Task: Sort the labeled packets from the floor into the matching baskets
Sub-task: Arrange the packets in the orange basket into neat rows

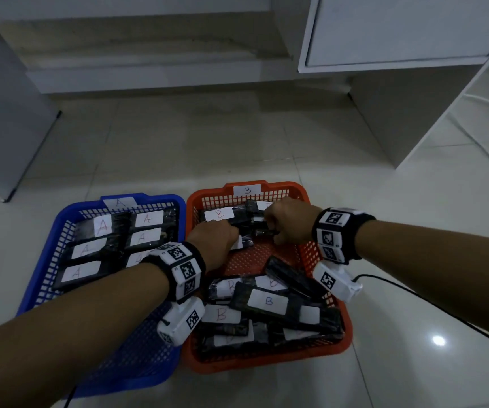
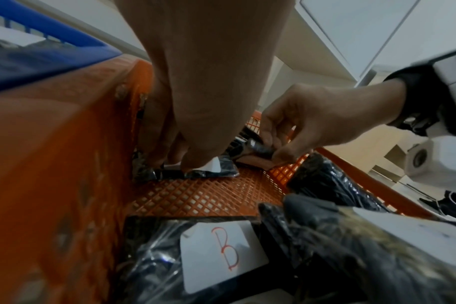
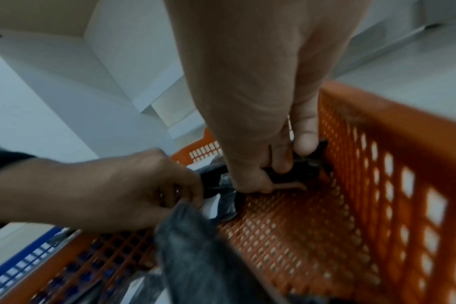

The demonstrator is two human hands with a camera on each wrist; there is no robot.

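An orange basket (image 1: 267, 185) tagged B stands right of a blue basket (image 1: 60, 219) tagged A. Both hold several black packets with white labels. Both hands are down in the far half of the orange basket. My left hand (image 1: 222, 237) curls its fingers onto a black packet with a white label (image 2: 216, 167) lying on the mesh floor by the left wall. My right hand (image 1: 278, 228) pinches the end of another black packet (image 3: 307, 170) near the right wall. The letters on both held packets are hidden.
B-labeled packets (image 1: 268, 301) are piled in the near half of the orange basket, and A-labeled packets (image 1: 102, 226) fill the blue one. A white cabinet (image 1: 399, 30) stands at the back right, a grey panel (image 1: 2, 113) at the left. A black cable (image 1: 414, 295) crosses the tiles at right.
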